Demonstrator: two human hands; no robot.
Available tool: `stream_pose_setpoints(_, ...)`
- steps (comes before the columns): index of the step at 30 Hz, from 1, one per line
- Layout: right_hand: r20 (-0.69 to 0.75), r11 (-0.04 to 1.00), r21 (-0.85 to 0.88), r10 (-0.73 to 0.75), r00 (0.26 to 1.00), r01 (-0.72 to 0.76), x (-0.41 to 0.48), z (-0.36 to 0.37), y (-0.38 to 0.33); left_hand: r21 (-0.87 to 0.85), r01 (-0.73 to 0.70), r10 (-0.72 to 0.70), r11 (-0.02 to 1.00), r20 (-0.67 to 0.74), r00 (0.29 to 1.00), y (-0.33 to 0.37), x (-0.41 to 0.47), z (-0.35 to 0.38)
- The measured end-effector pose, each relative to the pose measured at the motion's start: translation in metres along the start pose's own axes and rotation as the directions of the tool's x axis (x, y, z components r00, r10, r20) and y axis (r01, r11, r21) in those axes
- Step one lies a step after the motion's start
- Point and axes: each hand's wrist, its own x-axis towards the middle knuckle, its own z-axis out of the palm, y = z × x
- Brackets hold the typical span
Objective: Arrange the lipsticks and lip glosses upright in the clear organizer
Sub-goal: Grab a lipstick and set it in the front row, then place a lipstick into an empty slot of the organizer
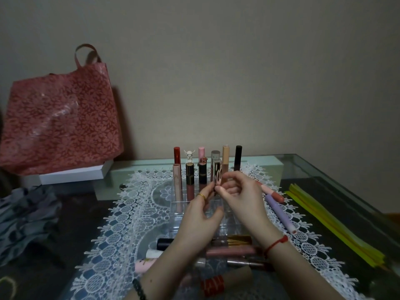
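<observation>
Lipstick (217, 173) held upright, pinched by left hand (201, 217) and, seemingly, right hand (240, 198).

cam: head-worn | faces fwd/down | near, over table (324, 182) | 1 view

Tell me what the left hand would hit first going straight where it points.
Likely the dark lipstick with a reddish top standing in the clear organizer, just beyond the tube that the left hand and right hand pinch. Depth is unclear.
</observation>
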Motion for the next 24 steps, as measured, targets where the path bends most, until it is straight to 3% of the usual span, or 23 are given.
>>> stream_pose_setpoints(19,0.027,0.997,0.068,0.035,0.999,-0.037,-0.003,-0.01,-0.004,0.039,0.02,-0.019,0.999,-0.033,0.999,0.006,-0.005,-0.008)
stream_pose_setpoints(24,-0.077,0.99,0.144,0.017,0.997,-0.005,0.007,-0.035,-0.015,0.037,0.026,-0.025,0.999,-0.029,0.999,0.006,-0.006,-0.01)
